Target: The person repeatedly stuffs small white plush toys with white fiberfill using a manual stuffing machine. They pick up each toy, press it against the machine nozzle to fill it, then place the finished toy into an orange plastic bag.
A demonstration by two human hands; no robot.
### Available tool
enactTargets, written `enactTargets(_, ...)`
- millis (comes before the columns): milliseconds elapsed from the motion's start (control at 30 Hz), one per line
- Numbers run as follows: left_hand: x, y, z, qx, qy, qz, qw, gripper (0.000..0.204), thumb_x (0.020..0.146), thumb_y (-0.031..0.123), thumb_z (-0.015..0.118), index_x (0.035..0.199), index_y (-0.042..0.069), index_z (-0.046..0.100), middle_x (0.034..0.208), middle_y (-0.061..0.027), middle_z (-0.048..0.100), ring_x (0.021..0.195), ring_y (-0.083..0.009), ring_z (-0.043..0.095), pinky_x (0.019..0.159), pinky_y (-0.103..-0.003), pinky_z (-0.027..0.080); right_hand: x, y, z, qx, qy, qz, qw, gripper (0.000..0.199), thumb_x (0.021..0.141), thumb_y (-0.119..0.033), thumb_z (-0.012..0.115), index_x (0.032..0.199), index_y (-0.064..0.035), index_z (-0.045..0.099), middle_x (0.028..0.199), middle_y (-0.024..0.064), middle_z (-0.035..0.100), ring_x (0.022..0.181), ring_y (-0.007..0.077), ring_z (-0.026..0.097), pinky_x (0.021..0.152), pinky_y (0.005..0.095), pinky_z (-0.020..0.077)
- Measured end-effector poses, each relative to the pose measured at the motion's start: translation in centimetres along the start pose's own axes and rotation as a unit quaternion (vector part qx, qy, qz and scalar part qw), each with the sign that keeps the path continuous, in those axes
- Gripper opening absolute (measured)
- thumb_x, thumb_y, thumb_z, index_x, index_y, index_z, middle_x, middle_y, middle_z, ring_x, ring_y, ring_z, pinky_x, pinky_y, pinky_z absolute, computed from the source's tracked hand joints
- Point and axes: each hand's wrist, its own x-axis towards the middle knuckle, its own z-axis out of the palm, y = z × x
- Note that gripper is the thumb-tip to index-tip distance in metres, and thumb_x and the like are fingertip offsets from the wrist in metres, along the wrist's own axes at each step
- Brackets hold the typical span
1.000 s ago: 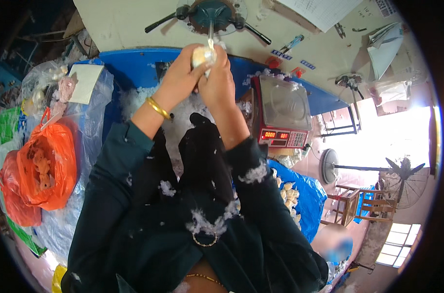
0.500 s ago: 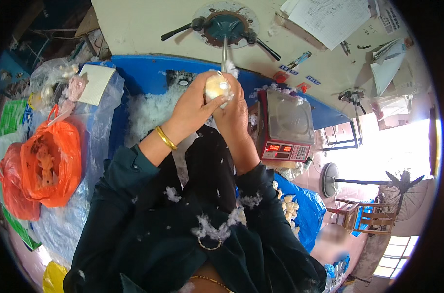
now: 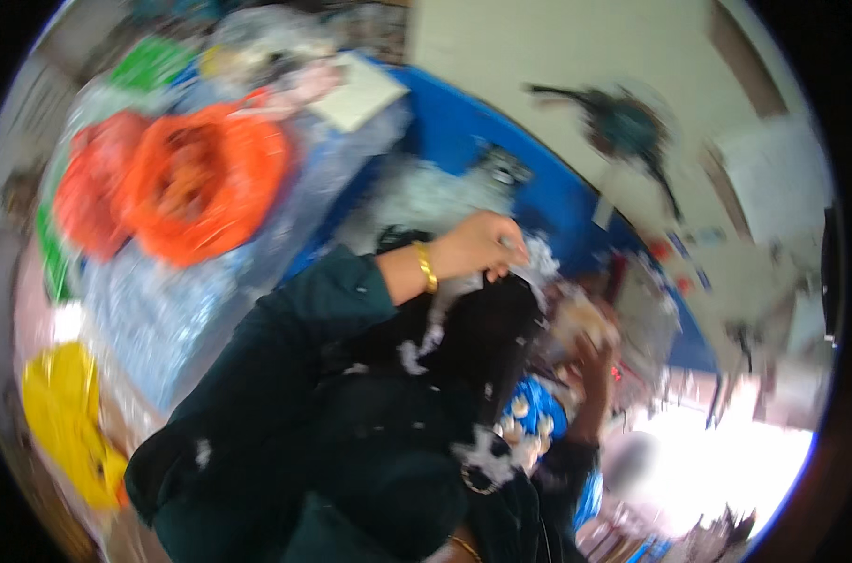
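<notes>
My left hand (image 3: 482,246), with a gold bangle at its wrist, is curled closed above my dark-clothed lap. Whatever may be between its fingertips is too small to make out. Out to the right, my right hand (image 3: 595,355) is smeared by motion. It grips a pale cream stuffed toy piece (image 3: 573,319), beside the electronic scale (image 3: 646,305). White stuffing fluff (image 3: 540,255) lies just right of my left hand. Below my right hand, several small cream pieces rest on a blue plastic sheet (image 3: 541,399).
Orange plastic bags (image 3: 262,202) with small toy pieces sit at the left on clear plastic, near a yellow bag (image 3: 65,403). A blue bin (image 3: 454,117) holds white fluff. Beyond it stands a pale machine panel with a dark handled hub (image 3: 623,127).
My hands have parted. The right hand has carried the cream piece away from the machine nozzle, rightward and down; the left hand has drawn back over my lap. The view has swung right.
</notes>
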Motion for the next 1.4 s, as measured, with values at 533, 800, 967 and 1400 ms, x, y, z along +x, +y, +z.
enactTargets(533,-34.0,-9.4,-36.9,0.599,0.496,-0.382,0.498,0.057,0.082,0.037,0.059,0.13,0.009,0.046,0.124,-0.0257,0.053,0.116,-0.0423,0.05,0.09,-0.051,0.044,-22.4,21.6,-5.8,0.053,-0.072,0.552,0.829,0.037,0.091,-0.03,0.054,0.116,-0.0035,0.054,0.1,0.0122,0.061,0.082,0.0293,0.063,0.069,0.0397,0.0511)
enactTargets(800,-30.2,-5.7,-34.9,0.397,0.68,-0.046,0.615,0.027,0.083,0.014,0.058,0.107,0.002,0.055,0.092,-0.0169,0.065,0.073,-0.0303,0.064,0.062,-0.038,0.049,-10.3,17.8,-6.2,-0.029,-0.051,0.316,0.947,0.03,0.089,-0.023,0.06,0.114,-0.0052,0.057,0.088,0.0073,0.062,0.064,0.0195,0.063,0.051,0.0286,0.0508)
enactTargets(967,-23.6,1.7,-29.5,0.015,0.531,0.042,0.846,0.02,0.087,0.022,0.063,0.102,0.009,0.059,0.083,-0.0014,0.062,0.056,-0.0084,0.053,0.048,-0.023,0.039,-3.9,10.2,-3.8,-0.082,0.021,0.036,0.996,0.026,0.087,-0.012,0.063,0.11,0.0005,0.062,0.093,0.008,0.064,0.081,0.0141,0.062,0.062,0.0264,0.049)
enactTargets(1400,-4.0,3.9,-2.5,0.197,0.132,0.052,0.97,0.047,0.064,0.009,0.082,0.101,0.0,0.056,0.091,-0.0087,0.06,0.084,-0.0143,0.057,0.075,-0.028,0.047,8.9,-13.5,9.2,0.119,-0.012,-0.115,0.986,0.032,0.075,-0.019,0.078,0.094,0.002,0.063,0.085,0.0093,0.064,0.074,0.0158,0.061,0.065,0.0293,0.0481)
